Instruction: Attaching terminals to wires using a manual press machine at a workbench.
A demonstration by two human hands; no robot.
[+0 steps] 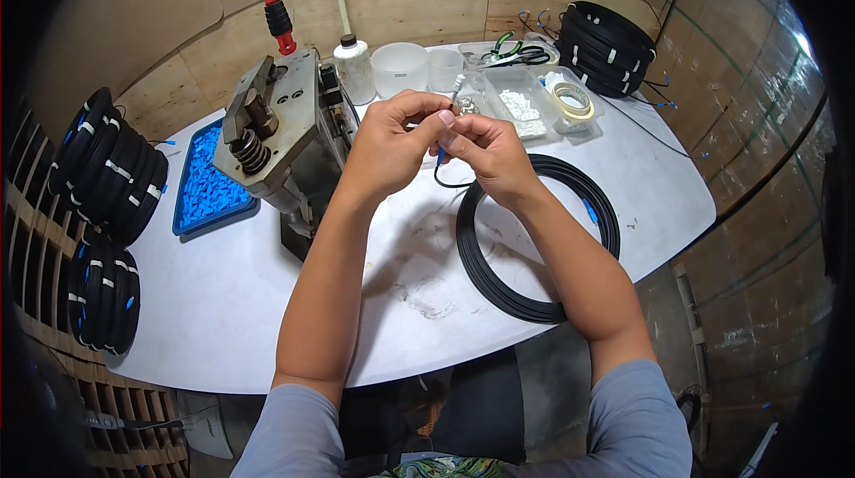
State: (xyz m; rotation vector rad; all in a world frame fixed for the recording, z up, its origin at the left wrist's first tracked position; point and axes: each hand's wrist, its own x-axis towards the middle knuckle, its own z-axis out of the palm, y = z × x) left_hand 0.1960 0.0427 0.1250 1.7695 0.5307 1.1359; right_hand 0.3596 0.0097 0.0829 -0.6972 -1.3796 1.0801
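Above the middle of the table, my left hand (392, 141) and my right hand (495, 157) meet with thumbs and fingertips pinched together. Between them is the end of a black cable, with a slim whitish, metallic-looking connector tip (458, 86) pointing up past my fingers. A blue sleeve (440, 157) shows just below the fingers, and the cable bends from it toward a flat black cable coil (474, 255). That coil lies on the table under my right forearm. My fingers hide the middle of the connector.
A metal hand press (289, 113) stands left of my hands, beside a blue tray (182, 230) of small blue parts. Behind are a bottle (354, 73), plastic cups, bins of white parts, a tape roll (572, 100) and pliers (504, 49). Tied black coils (607, 50) sit back right; others stand left.
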